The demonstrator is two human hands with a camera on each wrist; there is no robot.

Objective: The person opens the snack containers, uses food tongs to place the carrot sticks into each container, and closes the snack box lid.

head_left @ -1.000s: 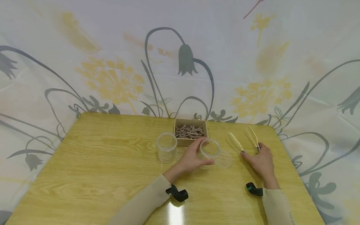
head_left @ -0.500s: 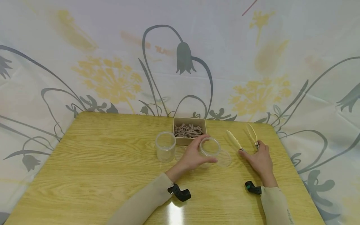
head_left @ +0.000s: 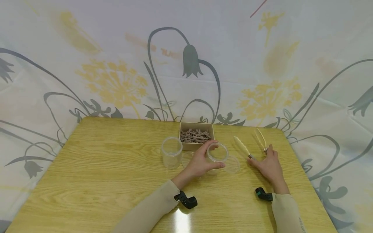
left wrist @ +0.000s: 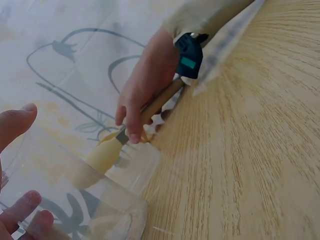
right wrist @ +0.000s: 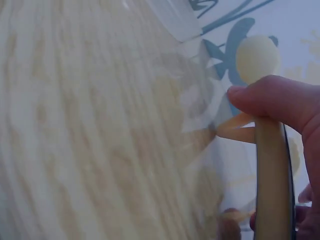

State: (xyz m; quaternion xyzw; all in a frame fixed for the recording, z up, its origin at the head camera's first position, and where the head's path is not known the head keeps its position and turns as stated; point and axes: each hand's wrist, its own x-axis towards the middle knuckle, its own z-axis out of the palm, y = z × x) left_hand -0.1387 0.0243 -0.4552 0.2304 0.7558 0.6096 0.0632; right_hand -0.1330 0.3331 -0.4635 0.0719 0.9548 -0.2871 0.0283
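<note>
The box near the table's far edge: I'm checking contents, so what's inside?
A heap of brownish, twig-like pieces lies inside the box. Whatever sits beneath the top layer is covered.

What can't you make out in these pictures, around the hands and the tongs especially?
Head view: tongs' handle end, mostly covered by the right hand.
Head view: part of the clear jar's wall, behind the left hand.
Head view: writing on the right sleeve, too small to read.
Left wrist view: most of the left hand, cut off by the left edge.
</note>
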